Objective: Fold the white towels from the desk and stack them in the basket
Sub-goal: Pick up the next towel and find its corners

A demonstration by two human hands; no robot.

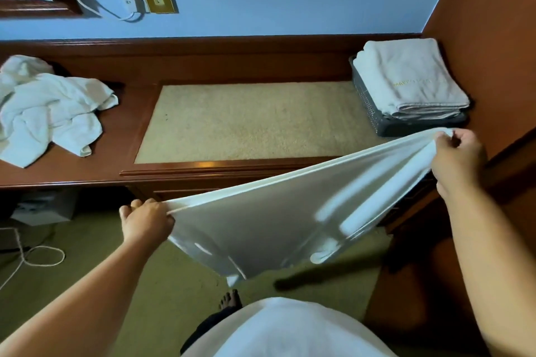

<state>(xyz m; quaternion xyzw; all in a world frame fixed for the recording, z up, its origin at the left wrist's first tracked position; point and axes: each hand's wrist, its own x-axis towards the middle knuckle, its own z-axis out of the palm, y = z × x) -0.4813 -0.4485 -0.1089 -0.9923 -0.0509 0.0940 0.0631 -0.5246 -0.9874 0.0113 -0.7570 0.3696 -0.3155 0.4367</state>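
A white towel [269, 217] hangs stretched in the air in front of the desk, blurred by motion. My left hand [146, 222] grips its lower left corner, and my right hand [456, 158] grips the upper right corner, close to the basket. The grey basket [374, 119] stands at the desk's right end and holds a stack of folded white towels [406, 81]. A heap of crumpled white towels [49, 107] lies on the desk's left part.
The wooden desk [124, 130] has a beige inset panel [246, 119] between heap and basket. A wooden wall panel [493, 23] rises on the right. Under the desk sit a white box [43, 207] and a cord [37, 258] on the carpet.
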